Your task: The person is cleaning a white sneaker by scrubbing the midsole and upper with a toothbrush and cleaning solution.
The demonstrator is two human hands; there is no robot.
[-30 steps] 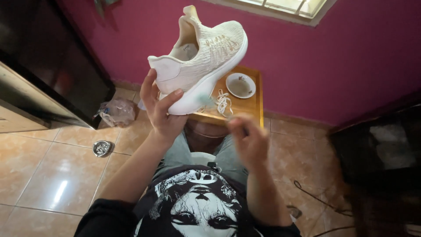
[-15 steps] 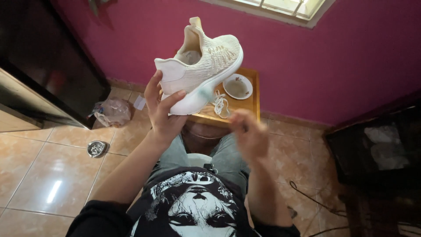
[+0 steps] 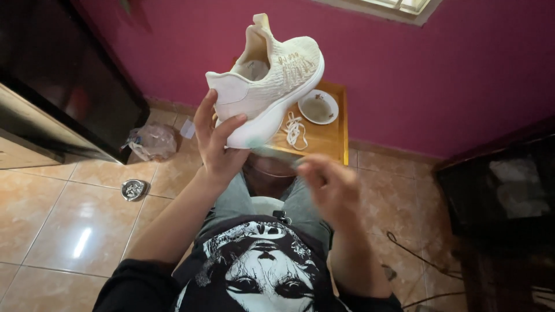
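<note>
Cream sneaker (image 3: pixel 272 81) in left hand (image 3: pixel 217 144)

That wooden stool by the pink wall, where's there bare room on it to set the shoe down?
The wooden stool has bare wood along its right and front edge, between the small bowl and the loose lace. Its left half is hidden behind the sneaker in the left hand. Roomier: floor tiles between the metal dish and the dark cabinet.

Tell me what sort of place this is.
Most likely a room in a home. It has a tiled floor, a magenta painted wall under a window, and a small wooden table with a dish on it. The left hand holds up a white sneaker.
</note>
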